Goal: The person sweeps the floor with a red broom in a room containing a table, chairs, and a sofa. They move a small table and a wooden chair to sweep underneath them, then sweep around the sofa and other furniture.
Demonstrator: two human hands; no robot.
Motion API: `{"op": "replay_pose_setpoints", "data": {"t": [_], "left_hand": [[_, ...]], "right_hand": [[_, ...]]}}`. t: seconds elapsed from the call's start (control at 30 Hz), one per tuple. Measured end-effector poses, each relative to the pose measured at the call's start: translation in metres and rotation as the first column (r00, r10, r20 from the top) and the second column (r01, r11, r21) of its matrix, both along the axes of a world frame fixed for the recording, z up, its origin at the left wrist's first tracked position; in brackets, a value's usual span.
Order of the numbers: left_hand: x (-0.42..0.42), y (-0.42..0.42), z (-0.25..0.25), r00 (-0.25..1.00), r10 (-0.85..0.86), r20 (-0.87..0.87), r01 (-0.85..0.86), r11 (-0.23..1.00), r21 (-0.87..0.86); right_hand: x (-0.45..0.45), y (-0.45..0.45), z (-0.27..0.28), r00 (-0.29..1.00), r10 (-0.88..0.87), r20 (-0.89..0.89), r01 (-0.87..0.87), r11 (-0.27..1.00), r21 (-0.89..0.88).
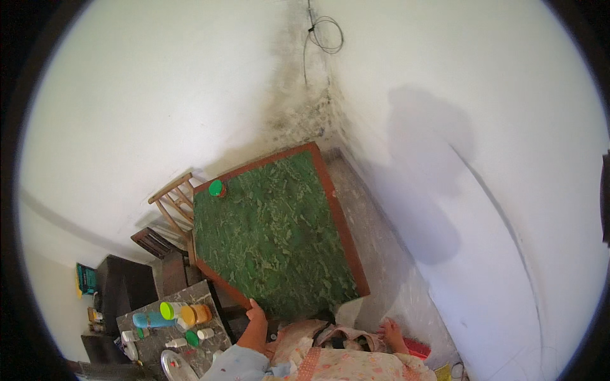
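Observation:
A table with a green marbled top (271,233) and a reddish-brown border stands before me. My left hand (256,310) rests at the table's near left edge, its fingers on the border. My right hand (391,333) hangs off to the right, beside my patterned clothing and apart from the table, with its fingers spread a little and nothing seen in them. A small jar with a green lid (216,188) sits near the far left corner of the tabletop.
At the lower left, a dark marbled side table (157,305) holds a blue bottle (153,319), several jars and a metal lid (177,365). A wooden chair (174,202) and a dark chair (155,244) stand by the left wall. A red object (418,348) lies near my right hand.

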State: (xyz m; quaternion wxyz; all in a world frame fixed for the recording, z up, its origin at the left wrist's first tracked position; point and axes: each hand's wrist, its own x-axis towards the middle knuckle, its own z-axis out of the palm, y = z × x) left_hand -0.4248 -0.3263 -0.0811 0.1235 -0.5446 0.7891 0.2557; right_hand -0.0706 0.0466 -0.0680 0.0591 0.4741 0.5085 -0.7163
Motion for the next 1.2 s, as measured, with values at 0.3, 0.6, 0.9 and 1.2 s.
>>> {"op": "replay_pose_setpoints", "data": {"t": [0.3,0.6,0.9,1.2], "left_hand": [[-0.029,-0.035,0.039,0.981,0.168,-0.101,-0.113,0.905,0.410],[-0.081,-0.073,0.010,0.985,0.164,-0.050,-0.135,0.922,0.362],[-0.075,-0.064,0.044,0.948,0.319,-0.013,-0.222,0.687,0.692],[-0.078,-0.048,0.049,0.955,0.210,0.207,-0.269,0.909,0.318]], "right_hand": [[-0.183,-0.027,0.089,0.893,-0.451,0.015,0.403,0.782,-0.475],[-0.182,-0.004,0.064,0.968,-0.154,0.196,0.220,0.898,-0.381],[-0.199,0.016,0.094,0.789,0.362,0.497,-0.428,0.903,0.022],[-0.184,0.038,0.115,0.508,0.471,0.721,-0.746,0.659,0.096]]}}
